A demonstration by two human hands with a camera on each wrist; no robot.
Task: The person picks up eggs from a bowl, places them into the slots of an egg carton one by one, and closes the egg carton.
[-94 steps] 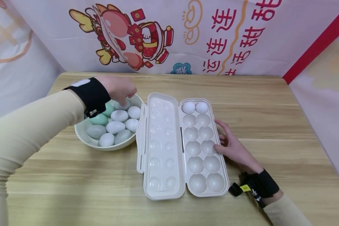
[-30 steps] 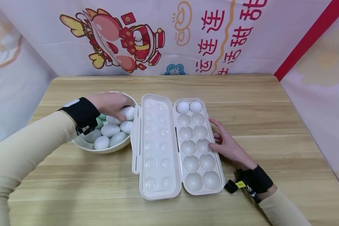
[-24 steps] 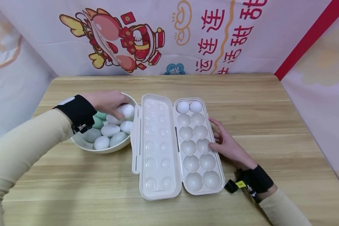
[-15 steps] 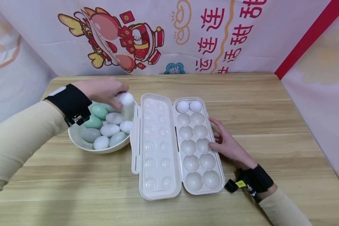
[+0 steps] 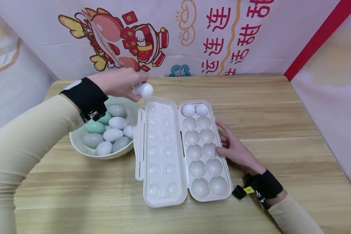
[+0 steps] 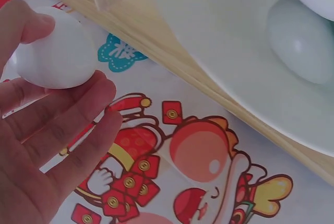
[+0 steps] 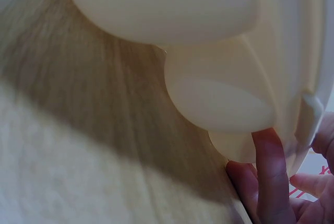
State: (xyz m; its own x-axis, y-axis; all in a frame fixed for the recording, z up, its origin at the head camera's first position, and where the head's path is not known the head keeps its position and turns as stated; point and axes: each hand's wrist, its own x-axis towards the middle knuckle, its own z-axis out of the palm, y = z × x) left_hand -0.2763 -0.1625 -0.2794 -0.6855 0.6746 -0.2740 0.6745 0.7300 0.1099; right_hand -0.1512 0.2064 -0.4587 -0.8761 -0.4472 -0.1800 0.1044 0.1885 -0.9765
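Between thumb and fingers my left hand (image 5: 121, 82) pinches a white egg (image 5: 145, 90), held above the far rim of a white bowl (image 5: 76, 143). In the left wrist view the thumb lies on one side of this egg (image 6: 55, 57), the fingers under the other. Several white, grey and green eggs (image 5: 112, 135) lie in the bowl. Right of it a white plastic egg carton (image 5: 193, 201) stands with its lid (image 5: 163, 159) folded back. Two white eggs (image 5: 188, 110) fill its far row. My right hand (image 5: 237, 149) grips the carton's right edge, fingers below the rim beside the cups (image 7: 219, 98).
Everything stands on a wooden table (image 5: 269, 130). A printed cloth (image 5: 251, 39) hangs behind the table's far edge. The lid's clasp flap (image 5: 138, 146) lies close against the bowl. A small black wrist-camera block (image 5: 239, 192) sits near the carton's near right corner.
My left hand has reached into the bowl, taken hold of a white egg, and lifted it up and to the right. The right hand stays on the carton's edge.
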